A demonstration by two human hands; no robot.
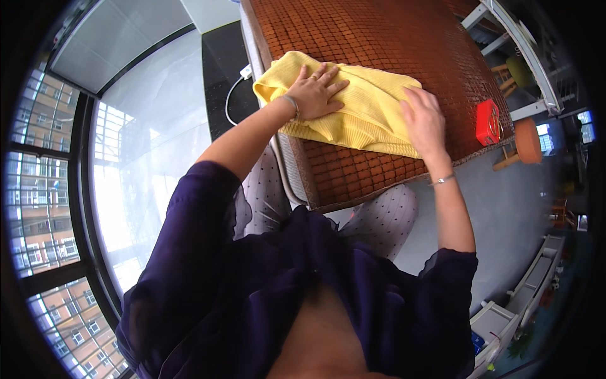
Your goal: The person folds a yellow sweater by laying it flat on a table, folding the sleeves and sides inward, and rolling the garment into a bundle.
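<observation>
A yellow ribbed-knit garment (367,97) lies folded into a rough rectangle, with a few creases, near the front edge of a bed with a brown tile mat (331,168). My left hand (316,94) rests flat on the garment's left part, fingers spread and nothing gripped; it wears a ring and a bracelet. At the garment's right end is my right hand (426,121), slightly blurred, with a bracelet on the wrist. Its fingers point away from me over the fabric's edge, and whether they pinch the cloth is unclear.
A red box-shaped object (487,122) sits on the mat at the right. Left of the bed, a white cable (228,102) with a plug lies on a black stone ledge (222,61). Beyond the bed's right side are a stool (526,140) and a metal frame (525,42).
</observation>
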